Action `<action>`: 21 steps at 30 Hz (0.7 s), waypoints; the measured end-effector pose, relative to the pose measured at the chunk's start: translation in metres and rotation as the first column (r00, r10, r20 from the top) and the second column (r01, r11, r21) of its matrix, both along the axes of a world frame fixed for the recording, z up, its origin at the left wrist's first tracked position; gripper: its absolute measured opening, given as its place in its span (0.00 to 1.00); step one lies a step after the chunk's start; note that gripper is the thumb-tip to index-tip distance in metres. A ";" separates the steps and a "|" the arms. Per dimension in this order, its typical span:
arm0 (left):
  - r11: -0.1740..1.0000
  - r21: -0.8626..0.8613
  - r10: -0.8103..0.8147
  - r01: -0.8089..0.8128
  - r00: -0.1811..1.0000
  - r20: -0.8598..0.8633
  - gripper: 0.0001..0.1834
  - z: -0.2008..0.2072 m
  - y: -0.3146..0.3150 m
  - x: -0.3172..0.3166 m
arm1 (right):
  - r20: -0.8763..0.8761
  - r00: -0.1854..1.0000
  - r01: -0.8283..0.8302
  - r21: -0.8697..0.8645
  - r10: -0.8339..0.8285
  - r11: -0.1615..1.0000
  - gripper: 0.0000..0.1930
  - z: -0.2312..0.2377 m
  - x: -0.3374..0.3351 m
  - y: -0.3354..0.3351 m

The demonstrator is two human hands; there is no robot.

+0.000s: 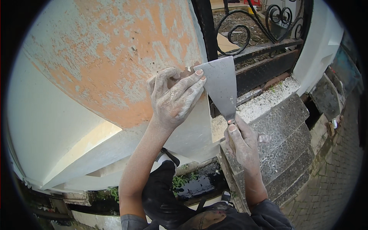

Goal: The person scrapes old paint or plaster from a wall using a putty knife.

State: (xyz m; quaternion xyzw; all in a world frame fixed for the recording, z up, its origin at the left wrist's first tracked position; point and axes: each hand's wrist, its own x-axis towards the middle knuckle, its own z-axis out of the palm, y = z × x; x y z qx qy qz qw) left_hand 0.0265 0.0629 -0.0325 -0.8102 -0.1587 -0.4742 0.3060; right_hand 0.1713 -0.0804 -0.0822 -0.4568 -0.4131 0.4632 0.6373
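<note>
A scraper with a broad metal blade [222, 82] points upward in front of the wall's right edge. My right hand [243, 143] is closed around its handle, thumb lying along the neck. My left hand [174, 96], coated in pale dust, is raised against the wall [111, 57]. Two of its fingers stretch toward the blade's upper left corner and appear to touch it; the others are bent. The left thumb is hidden, and no object shows in that hand. Peach and whitish patches of scraped paint cover the wall, with a small dark chipped spot by the left fingertips.
A black wrought-iron gate [249, 50] stands right of the wall. Below it a rough stone ramp [276, 134] slopes toward brick paving [318, 191]. Under the wall runs a wet drain [201, 186] with green weeds. A white pillar [322, 42] rises farther right.
</note>
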 end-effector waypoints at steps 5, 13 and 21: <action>1.000 -0.008 0.002 -0.002 1.000 0.001 0.14 0.000 0.000 -0.006 | -0.027 0.999 -0.018 0.050 0.020 0.999 0.21 -0.005 -0.006 0.001; 1.000 0.005 0.004 -0.004 1.000 0.003 0.13 0.001 0.000 -0.006 | -0.052 0.999 -0.007 0.025 0.008 1.000 0.21 -0.011 -0.009 0.000; 1.000 -0.002 0.026 -0.026 1.000 0.001 0.12 -0.002 -0.001 -0.012 | -0.060 0.998 0.006 0.026 -0.004 1.000 0.21 -0.006 -0.014 0.005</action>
